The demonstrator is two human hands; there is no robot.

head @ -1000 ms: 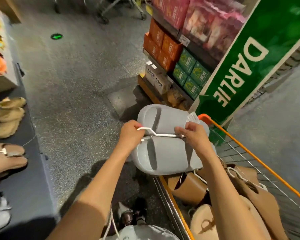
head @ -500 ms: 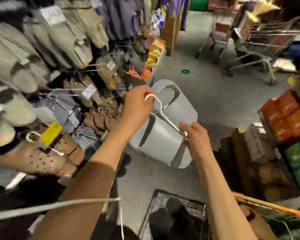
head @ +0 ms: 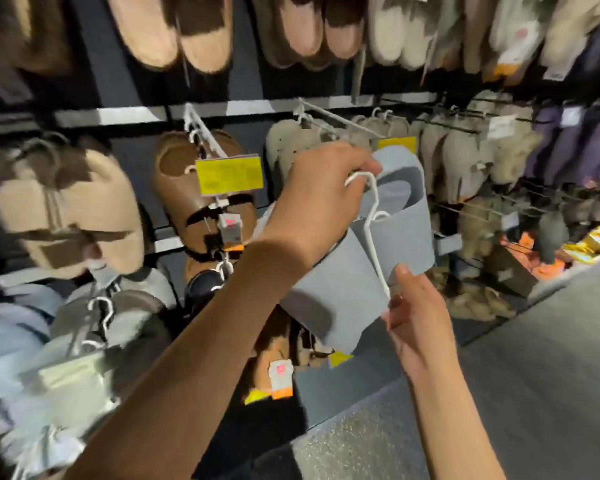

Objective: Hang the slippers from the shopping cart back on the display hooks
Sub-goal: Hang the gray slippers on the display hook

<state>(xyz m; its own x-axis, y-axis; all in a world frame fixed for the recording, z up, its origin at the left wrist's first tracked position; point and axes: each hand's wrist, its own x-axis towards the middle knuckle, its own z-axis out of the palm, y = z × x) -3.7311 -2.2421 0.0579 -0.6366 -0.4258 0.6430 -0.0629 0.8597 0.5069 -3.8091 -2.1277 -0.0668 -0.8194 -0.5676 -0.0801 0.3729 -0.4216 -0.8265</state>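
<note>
Holding the pair of grey foam slide slippers (head: pixel 368 258) up in front of the display wall, you have them clipped on a thin white wire hanger (head: pixel 374 233) that runs slantwise between your two hands. Your left hand (head: pixel 321 199) is curled round the hanger's hook end at the top, so that the loop is free to be led onto a peg; your right hand (head: pixel 414 315) pinches the hanger's lower end, which keeps the slippers from swinging (they tilt, soles toward you). The pair is in the air, not yet on any hook, just beside the white wire display hook (head: pixel 340 121) that juts out above your left knuckles. To its left hangs a brown clog-style slipper (head: pixel 191 188) behind a yellow price tag (head: pixel 230 174), and a second yellow tag (head: pixel 397 144) shows just behind the grey pair. Beige fleece slippers (head: pixel 461 157) crowd the pegs to the right, so the free room looks narrow; I judge you are choosing the peg now.
</note>
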